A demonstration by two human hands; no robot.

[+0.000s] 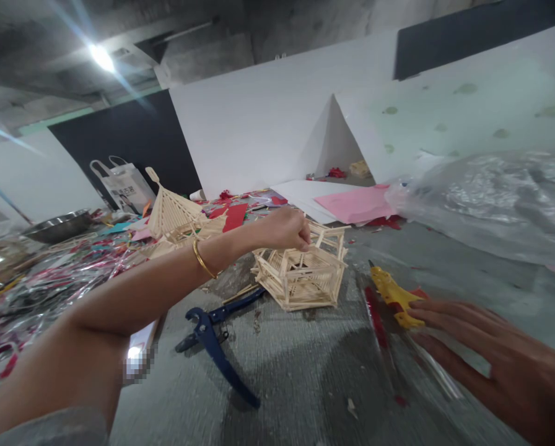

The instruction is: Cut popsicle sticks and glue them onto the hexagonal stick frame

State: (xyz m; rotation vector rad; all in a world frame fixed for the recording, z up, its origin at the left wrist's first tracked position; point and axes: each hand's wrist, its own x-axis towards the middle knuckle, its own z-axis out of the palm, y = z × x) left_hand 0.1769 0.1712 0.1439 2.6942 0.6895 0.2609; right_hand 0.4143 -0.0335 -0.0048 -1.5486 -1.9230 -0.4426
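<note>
A hexagon-like frame of pale wooden sticks (289, 294) stands on the grey floor in front of me. My left hand (284, 229), with a gold bangle on its wrist, is closed at the frame's top edge. Its fingertips point away, so what they pinch is hidden. To the right lies a yellow hot glue gun (389, 290). My right hand (500, 353) reaches toward it with fingers stretched out, the tips at the gun's near end. Below that end a clear glue stick (440, 371) shows. A dark blue pipe cutter (212, 337) lies spread apart, left of the frame.
Behind my left forearm stands a pointed stick roof (173, 214). Coloured scraps and plastic wrappings (73, 272) cover the left side, with a metal bowl (59, 226) beyond. Pink paper (352, 204) and a large clear plastic bag (491, 204) lie at the back right. A red strip (375, 316) lies beside the glue gun.
</note>
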